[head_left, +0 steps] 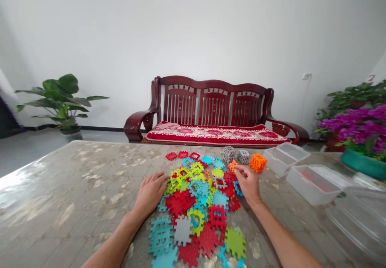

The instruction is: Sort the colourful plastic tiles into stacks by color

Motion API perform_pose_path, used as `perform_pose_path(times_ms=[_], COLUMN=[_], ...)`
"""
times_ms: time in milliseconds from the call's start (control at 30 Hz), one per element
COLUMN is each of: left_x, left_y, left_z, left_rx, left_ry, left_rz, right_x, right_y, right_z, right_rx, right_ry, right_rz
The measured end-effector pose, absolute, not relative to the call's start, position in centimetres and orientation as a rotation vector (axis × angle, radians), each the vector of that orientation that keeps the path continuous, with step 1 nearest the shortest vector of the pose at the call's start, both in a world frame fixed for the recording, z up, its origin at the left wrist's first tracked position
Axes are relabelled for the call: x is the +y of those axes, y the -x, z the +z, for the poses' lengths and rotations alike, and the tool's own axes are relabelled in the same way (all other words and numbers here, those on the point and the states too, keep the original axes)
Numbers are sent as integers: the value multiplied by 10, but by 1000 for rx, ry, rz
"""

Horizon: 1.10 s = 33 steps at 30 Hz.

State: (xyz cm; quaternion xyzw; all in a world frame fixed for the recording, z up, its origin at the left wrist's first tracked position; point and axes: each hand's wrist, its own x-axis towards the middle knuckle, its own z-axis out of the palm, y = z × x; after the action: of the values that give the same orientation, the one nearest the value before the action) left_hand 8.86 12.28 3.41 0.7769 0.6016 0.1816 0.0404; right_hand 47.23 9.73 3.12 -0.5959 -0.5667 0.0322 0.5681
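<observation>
A heap of interlocking plastic tiles (182, 203) in red, green, blue, grey and orange covers the middle of the table. My left hand (152, 189) lies on the table at the heap's left edge, fingers stretched out, their tips beside the green tiles (175, 184). At the heap's far right, my right hand (247, 182) pinches a small orange tile (232, 166) between thumb and fingers. Just beyond it stand an orange block (258, 163) built from tiles and two grey blocks (229, 154). Several red tiles (183, 154) lie in a row at the far end of the heap.
Clear plastic boxes (315, 183) stand on the right of the patterned tabletop (75, 203), one with something red inside. Purple flowers (358, 129) in a teal pot are beyond them. A wooden bench (214, 99) stands behind the table, and a potted plant (64, 99) at the left.
</observation>
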Motion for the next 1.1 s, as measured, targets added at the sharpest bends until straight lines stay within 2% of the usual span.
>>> perform_pose_path(times_ms=[167,433,600,1100], left_x=[122,120,119,121], left_y=[-90,-90,-91,-90], left_z=[35,37,38,36], left_rx=[1839,1826,1826,1815], left_ry=[-2375,-2374,-2354,-2367], left_rz=[579,590,594,612], right_x=[91,127,142,147], right_y=[-429,-385,-376,-370], right_z=[55,87,86,98], right_rx=[-1700,-2239,-2249,-2210], right_ry=[1448,1794,1917,1790], right_rz=[153,-6,58,199])
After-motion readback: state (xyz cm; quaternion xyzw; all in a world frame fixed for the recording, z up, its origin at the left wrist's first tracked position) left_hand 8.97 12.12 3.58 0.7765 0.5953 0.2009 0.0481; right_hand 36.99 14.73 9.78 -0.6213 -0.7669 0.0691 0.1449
